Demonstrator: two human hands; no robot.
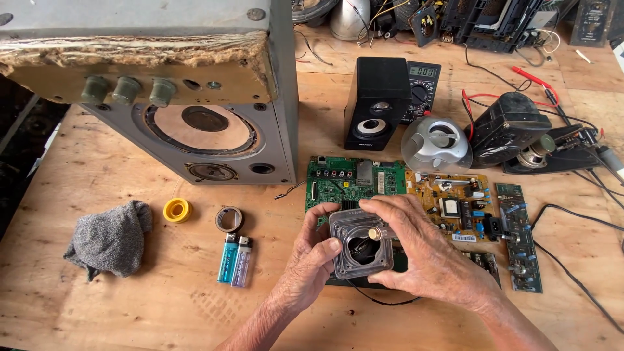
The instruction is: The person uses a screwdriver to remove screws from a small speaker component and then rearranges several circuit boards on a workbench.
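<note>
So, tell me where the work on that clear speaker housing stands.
Done: circuit boards lie bare on the bench. In hand: left hand and right hand grip the clear housing, right thumb on its brass knob. Left: the housing isn't set down yet.

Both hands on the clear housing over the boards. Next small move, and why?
Probably steady the clear housing with the left hand and let the right hand work the small brass piece at its top, since the right thumb already rests by it.
</note>
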